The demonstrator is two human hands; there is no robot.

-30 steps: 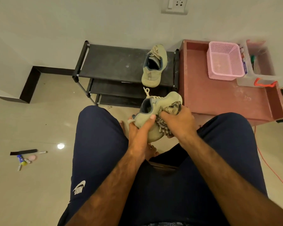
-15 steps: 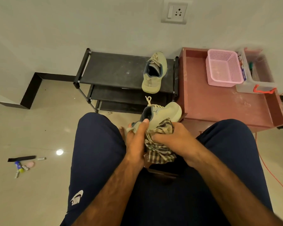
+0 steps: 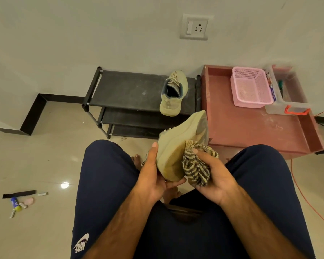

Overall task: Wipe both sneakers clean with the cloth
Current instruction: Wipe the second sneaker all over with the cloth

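Knees in dark trousers (image 3: 108, 184) frame your lap. Your left hand (image 3: 153, 176) grips the near sneaker (image 3: 178, 146) at its heel, thumb along the side, the shoe turned on edge with its sole facing right. Your right hand (image 3: 213, 176) clutches the bunched striped cloth (image 3: 196, 167), which presses against the sole's edge. Farther off, the second sneaker (image 3: 173, 94) rests on the top tier of the black shoe rack (image 3: 127, 90), toe pointing toward you. Beside the rack, a pink basket (image 3: 251, 86) sits on the red table (image 3: 251, 128) against the wall.
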